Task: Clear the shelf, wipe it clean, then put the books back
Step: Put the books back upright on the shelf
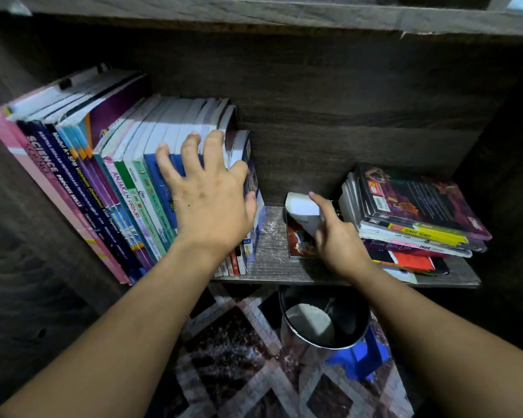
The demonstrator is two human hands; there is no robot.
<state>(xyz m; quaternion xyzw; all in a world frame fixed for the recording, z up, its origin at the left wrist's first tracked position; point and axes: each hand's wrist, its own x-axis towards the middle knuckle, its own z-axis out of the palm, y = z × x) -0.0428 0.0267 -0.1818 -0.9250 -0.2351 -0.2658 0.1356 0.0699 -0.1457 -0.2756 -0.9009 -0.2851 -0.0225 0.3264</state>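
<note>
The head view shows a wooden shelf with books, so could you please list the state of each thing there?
Row of upright books: standing, leaning left, still on shelf.
Flat stack of books: lying at right end.
Small white-edged book: upright, gripped by right hand.
Grey wooden shelf board: dusty, not cleared.
Left hand: spread on the row, thumb around its end.
Right hand: closed on the small book.
Black round bin: open, on floor below.

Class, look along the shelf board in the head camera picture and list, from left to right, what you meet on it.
Leaning row of books with the left hand pressed on its right end → dusty bare patch of shelf → small book gripped by the right hand → flat stack of books.
</note>
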